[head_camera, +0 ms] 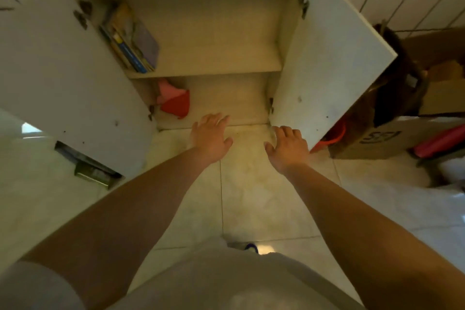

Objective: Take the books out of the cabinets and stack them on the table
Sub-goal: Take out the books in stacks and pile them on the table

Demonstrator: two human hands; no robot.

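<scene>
- the books [130, 40] are standing in a small leaning bunch at the left end of the cabinet's [216, 20] upper shelf [208, 68], tucked against the left wall just behind the open left door [63, 78].
- both hands are hanging in front of the cabinet's lower opening, above the tiled floor [251, 196]; the books are lying up and to the left of both of them, on the shelf above the compartment the hands are facing.
- the left hand [211, 136] is the nearer one to the books; the right hand [286, 146] is sitting close to the bottom edge of the open right door [332, 58], well apart from them.
- the long axis of the books is running from the shelf's front edge back into the cabinet, spines and edges facing outward, so the coming reach is likely calling for a rise and a swing leftward, with the grip closing across the bunch from the front.
- the grip of each hand is spread, fingers loosely splayed and holding nothing.
- a pink and red object [175, 100] is lying at the left of the lower compartment, just ahead of the left hand; what it is cannot be told.
- the book covers are showing blue, yellow and purple, but no title is reading clearly.
- a cardboard box [385, 138] at the right is bearing dark printed characters, too blurred and turned to read.
- no counter is showing in this view.
</scene>
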